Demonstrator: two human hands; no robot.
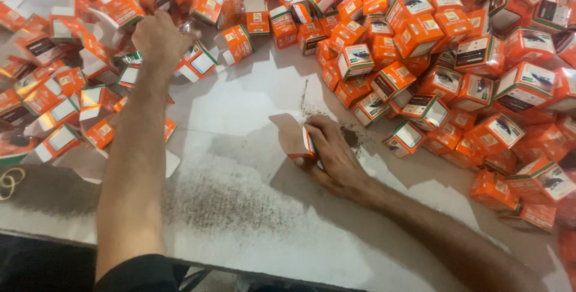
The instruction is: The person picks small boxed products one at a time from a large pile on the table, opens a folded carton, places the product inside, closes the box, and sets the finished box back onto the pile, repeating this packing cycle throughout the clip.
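My right hand point(333, 154) rests on the white table and grips a small orange carton point(294, 137) whose brown flap stands open. My left hand point(159, 40) reaches far forward into the pile at the upper left, fingers closed over an open orange-and-white carton point(198, 63); the grip itself is hidden under the hand. Dark powder point(228, 199) is scattered over the table between my arms and beside my right hand.
Closed orange cartons point(480, 58) are heaped along the right and far side. Open, unfolded cartons point(60, 106) lie in a pile at the left. Yellow rubber bands point(11, 181) sit by the left edge. The table's near edge point(240, 265) runs along the bottom.
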